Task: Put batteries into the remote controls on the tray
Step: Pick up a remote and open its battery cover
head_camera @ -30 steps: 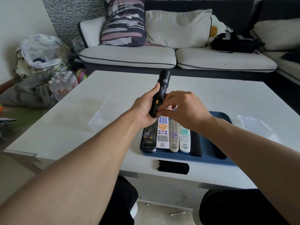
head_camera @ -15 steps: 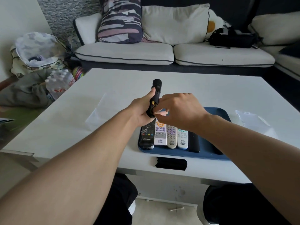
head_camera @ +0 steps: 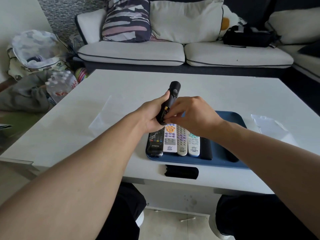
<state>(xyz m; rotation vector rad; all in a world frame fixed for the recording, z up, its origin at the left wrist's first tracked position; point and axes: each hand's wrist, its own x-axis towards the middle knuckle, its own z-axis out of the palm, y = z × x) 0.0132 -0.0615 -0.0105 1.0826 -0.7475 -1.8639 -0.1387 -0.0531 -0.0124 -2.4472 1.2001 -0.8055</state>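
- Gripping the black remote (head_camera: 170,101) above the blue tray (head_camera: 230,118), the left hand (head_camera: 152,116) is wrapping its fingers round the lower body, thumb lying along the side.
- The right hand (head_camera: 192,115) is curling its fingertips against the remote's open battery bay, where a gold-ended battery (head_camera: 165,109) is showing; whether they are pinching it cannot be told.
- The remote is tilting away, slim and dark.
- Six more remotes (head_camera: 181,139) are lying side by side on the tray; a black cover (head_camera: 181,172) is resting just in front on the white table (head_camera: 207,87).

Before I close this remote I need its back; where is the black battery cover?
In the head view, the black battery cover lies on the white table's near edge, just in front of the blue tray.
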